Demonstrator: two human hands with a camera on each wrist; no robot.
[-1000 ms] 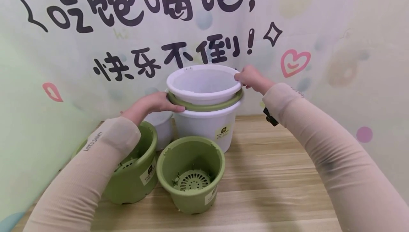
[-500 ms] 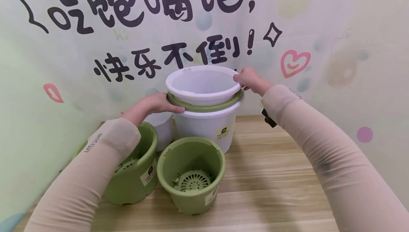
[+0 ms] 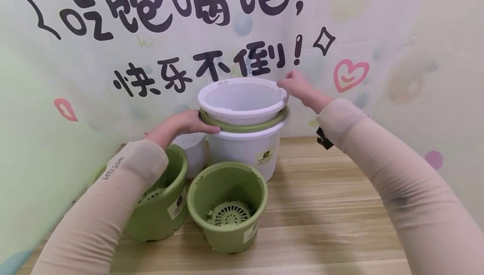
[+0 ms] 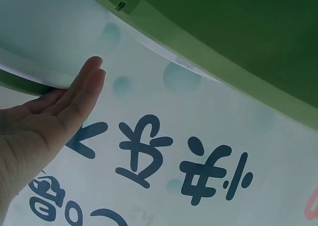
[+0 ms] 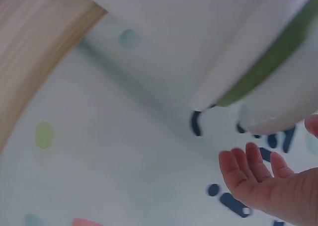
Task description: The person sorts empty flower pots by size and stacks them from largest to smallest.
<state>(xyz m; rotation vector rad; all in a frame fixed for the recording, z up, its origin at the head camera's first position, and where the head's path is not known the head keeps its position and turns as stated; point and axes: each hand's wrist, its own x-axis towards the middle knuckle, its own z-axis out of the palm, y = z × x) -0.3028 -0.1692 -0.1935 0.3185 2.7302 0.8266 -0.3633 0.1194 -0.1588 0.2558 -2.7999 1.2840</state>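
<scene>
In the head view, three flower pots stand nested at the back centre. The top white pot (image 3: pixel 242 115) sits in a green pot (image 3: pixel 247 128), and that sits in a larger white pot (image 3: pixel 236 153) with a label. My left hand (image 3: pixel 183 122) holds the green pot's rim from the left, thumb along its front and fingers behind. In the left wrist view its fingers (image 4: pixel 87 89) stretch past the rim. Beside the top white pot's right rim is my right hand (image 3: pixel 300 88), its fingers loosely bent. The right wrist view shows those fingers (image 5: pixel 248 169) apart from the rim.
A small green pot (image 3: pixel 223 237) with a slotted base stands in front of the stack. To its left is a larger green pot (image 3: pixel 160 220), partly behind the left sleeve. Another white pot (image 3: pixel 193 155) stands behind them. A printed wall (image 3: pixel 378 22) rises behind the wooden table (image 3: pixel 321 207).
My right hand has let go of the top white pot's rim and moved slightly up and to the right. My left hand stays at the green rim, and the pots stand as before.
</scene>
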